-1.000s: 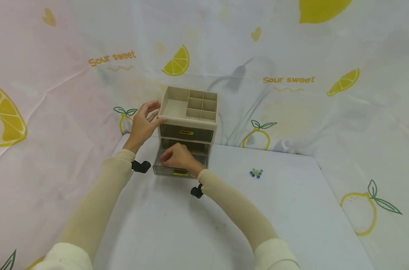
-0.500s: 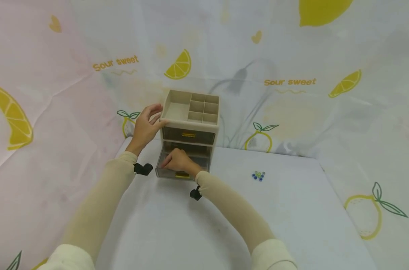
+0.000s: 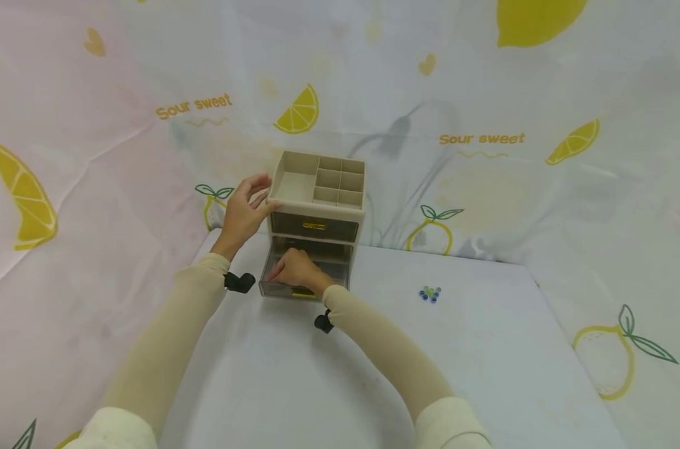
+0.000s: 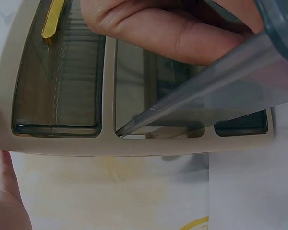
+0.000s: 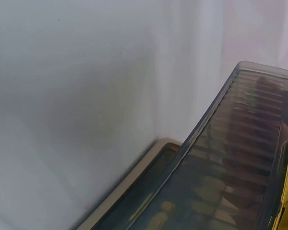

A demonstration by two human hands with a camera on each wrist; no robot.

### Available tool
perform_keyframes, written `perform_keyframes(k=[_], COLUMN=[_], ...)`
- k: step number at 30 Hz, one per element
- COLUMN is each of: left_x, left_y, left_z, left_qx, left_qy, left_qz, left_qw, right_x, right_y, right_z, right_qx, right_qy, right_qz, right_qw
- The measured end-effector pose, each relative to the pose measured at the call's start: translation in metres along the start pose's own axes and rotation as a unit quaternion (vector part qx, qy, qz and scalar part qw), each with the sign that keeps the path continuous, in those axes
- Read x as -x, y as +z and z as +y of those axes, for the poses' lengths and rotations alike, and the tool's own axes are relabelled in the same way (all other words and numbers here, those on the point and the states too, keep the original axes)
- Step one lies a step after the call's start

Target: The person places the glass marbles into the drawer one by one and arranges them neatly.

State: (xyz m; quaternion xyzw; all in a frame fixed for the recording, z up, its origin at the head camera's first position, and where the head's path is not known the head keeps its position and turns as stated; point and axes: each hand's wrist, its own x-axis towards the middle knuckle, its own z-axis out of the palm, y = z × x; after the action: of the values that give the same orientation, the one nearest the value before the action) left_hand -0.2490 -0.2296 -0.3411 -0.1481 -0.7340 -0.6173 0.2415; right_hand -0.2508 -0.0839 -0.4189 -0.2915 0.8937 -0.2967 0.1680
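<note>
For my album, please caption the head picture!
Left hand on a boxy beige plastic organizer, right hand inside its open rectangular smoky see-through drawer.

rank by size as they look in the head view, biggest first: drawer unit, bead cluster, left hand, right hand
1. Drawer unit
2. Left hand
3. Right hand, fingers bent
4. Bead cluster, clearly smallest

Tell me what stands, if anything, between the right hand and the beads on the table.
The right side wall of the pulled-out lower drawer: the right hand is inside it, while the beads lie outside, to the right. Beyond that wall, nothing visible blocks the way.
</note>
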Motion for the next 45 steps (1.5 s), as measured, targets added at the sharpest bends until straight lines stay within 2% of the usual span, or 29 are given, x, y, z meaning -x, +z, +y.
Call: perform_keyframes(k=[7,17,23,32,39,45], left_x=[0.002,0.001,0.001,0.0,-0.001,0.0], left_y=[0.003,-0.004,0.001,0.005,0.003,0.0], left_z=[-0.002,0.003,0.003,0.002,0.002,0.002], left_qx=[-0.005,-0.006,-0.006,-0.011,-0.011,-0.022], left_qy=[-0.007,-0.005,-0.007,-0.011,-0.016,-0.019], left_qz=[-0.015,-0.006,-0.011,-0.013,-0.005,-0.001], left_qw=[0.9998,1.0,0.9999,0.9998,0.9998,0.9996], right_x=[0.003,0.0,0.007,0.028,0.045,0.062], right_y=[0.002,0.004,0.0,-0.027,-0.049,-0.07], right_z=[0.004,0.001,0.007,0.017,0.026,0.043], right_qx=[-0.008,-0.025,-0.052,-0.139,-0.153,-0.157], right_qy=[0.021,0.015,0.008,-0.034,-0.032,-0.043], right_qz=[0.001,0.013,0.028,0.099,0.155,0.216], right_qw=[1.0,1.0,0.998,0.985,0.975,0.963])
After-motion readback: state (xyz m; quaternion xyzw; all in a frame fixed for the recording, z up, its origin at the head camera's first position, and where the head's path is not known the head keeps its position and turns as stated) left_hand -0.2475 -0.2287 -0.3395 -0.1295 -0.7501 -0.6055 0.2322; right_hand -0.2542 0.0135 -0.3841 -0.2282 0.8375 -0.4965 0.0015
